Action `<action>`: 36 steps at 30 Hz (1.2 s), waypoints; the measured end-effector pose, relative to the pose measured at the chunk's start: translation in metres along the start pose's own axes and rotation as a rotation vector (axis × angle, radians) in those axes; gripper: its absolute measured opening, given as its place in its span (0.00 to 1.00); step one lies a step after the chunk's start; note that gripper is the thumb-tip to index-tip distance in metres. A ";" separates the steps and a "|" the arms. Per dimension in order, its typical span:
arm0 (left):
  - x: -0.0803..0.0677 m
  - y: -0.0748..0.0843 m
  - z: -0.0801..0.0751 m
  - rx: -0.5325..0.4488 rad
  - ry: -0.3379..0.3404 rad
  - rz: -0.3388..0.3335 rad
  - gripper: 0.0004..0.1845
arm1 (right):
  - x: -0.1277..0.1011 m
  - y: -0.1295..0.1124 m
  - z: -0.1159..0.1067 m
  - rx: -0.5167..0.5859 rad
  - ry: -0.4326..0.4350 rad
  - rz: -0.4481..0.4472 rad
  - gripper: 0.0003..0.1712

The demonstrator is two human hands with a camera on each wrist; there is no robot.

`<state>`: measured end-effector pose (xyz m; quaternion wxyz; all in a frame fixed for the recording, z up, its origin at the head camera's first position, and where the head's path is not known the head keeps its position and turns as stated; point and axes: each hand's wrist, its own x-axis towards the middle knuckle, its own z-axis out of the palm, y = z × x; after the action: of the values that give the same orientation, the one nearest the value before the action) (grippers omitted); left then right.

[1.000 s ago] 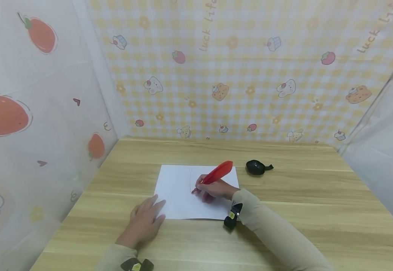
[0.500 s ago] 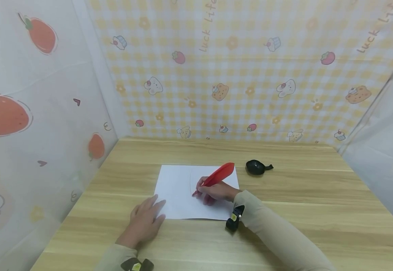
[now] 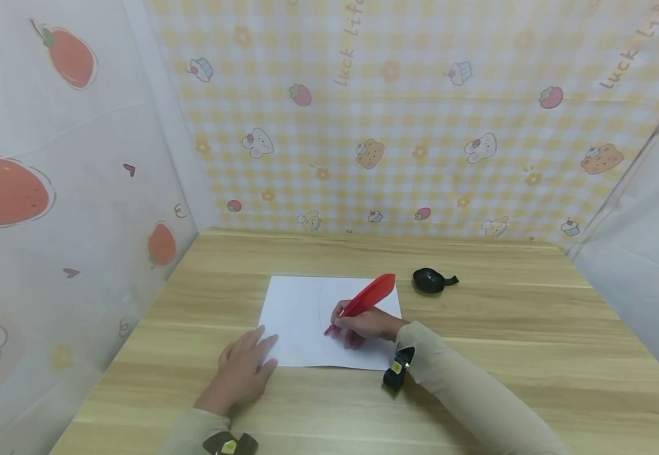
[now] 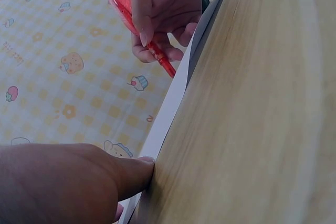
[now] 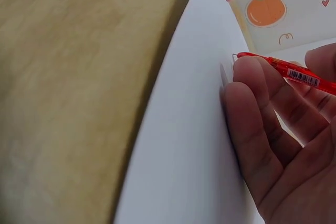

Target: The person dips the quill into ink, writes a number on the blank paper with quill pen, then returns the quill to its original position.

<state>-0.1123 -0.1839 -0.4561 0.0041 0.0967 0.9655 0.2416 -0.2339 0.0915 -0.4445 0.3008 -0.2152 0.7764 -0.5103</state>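
Head cam: your right hand [image 3: 366,323] pinches the red feather pen [image 3: 363,302], tip on the white paper [image 3: 297,322]; your left hand [image 3: 244,373] lies flat, fingers relaxed, pressing the paper's corner on the surface [image 3: 505,354].

Matt white paper [image 3: 297,322] lies on smooth wood-grain table [image 3: 511,354].

"Luck Life", seemingly, on checked backdrop [image 3: 420,126]; pen [image 5: 294,72] barcode unreadable.
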 end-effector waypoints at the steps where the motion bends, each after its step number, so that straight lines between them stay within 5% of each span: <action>1: 0.000 0.000 0.000 0.002 0.002 0.000 0.24 | 0.000 0.001 0.000 0.002 -0.005 0.000 0.07; 36: 0.001 0.001 -0.001 -0.001 -0.008 -0.009 0.24 | -0.016 0.001 -0.004 -0.056 -0.099 -0.009 0.07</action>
<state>-0.1128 -0.1836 -0.4553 0.0092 0.0933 0.9658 0.2416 -0.2253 0.1049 -0.4405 0.3302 -0.2520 0.7736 -0.4786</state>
